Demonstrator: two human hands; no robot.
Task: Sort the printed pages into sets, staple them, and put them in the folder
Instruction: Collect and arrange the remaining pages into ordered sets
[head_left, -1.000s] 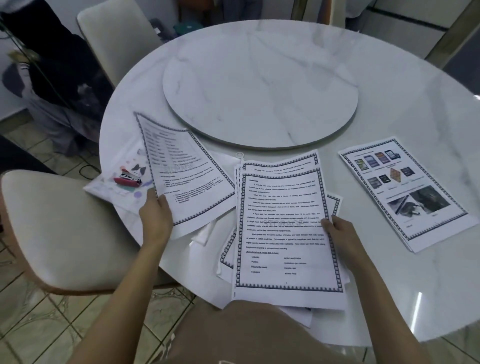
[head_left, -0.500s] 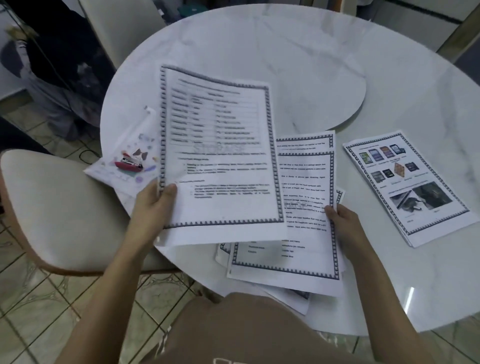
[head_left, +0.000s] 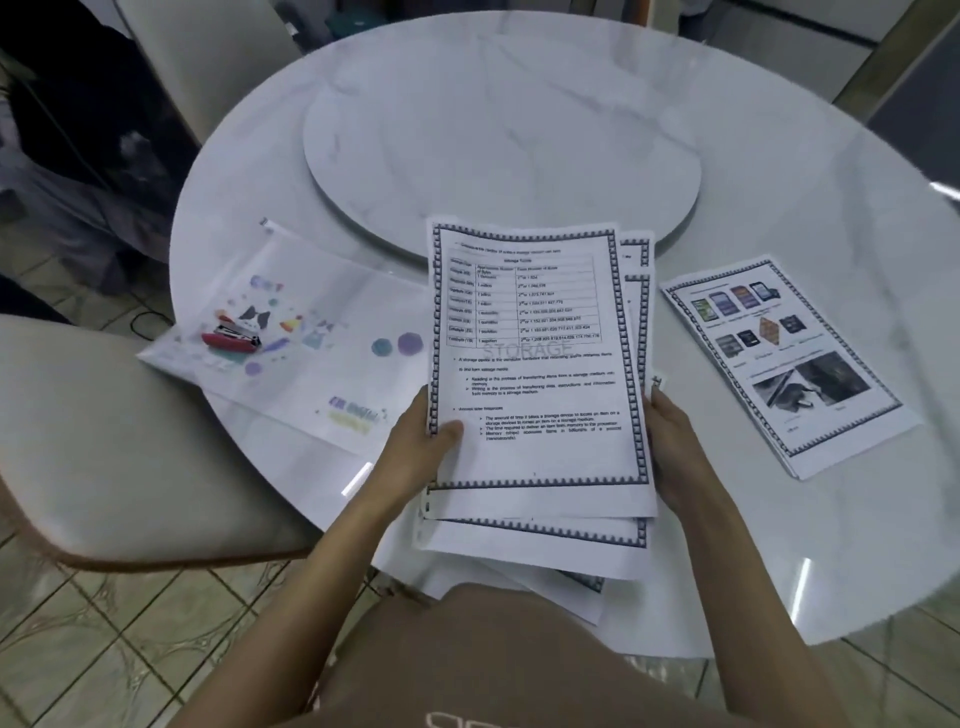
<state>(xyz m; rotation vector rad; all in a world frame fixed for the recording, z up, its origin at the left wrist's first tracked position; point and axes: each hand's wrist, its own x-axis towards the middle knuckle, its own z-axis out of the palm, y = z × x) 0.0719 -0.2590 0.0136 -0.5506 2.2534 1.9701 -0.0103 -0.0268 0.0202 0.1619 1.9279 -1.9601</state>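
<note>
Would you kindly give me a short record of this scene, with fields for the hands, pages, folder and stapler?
left hand: grips top page at its left edge
right hand: holds stack at its right edge
picture pages: flat on table, right of stack
folder: flat on table, left of stack
stapler: lies on folder

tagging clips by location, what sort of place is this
Probably a home dining area: a round marble table with a lazy Susan, padded dining chairs and a tiled floor.
</note>
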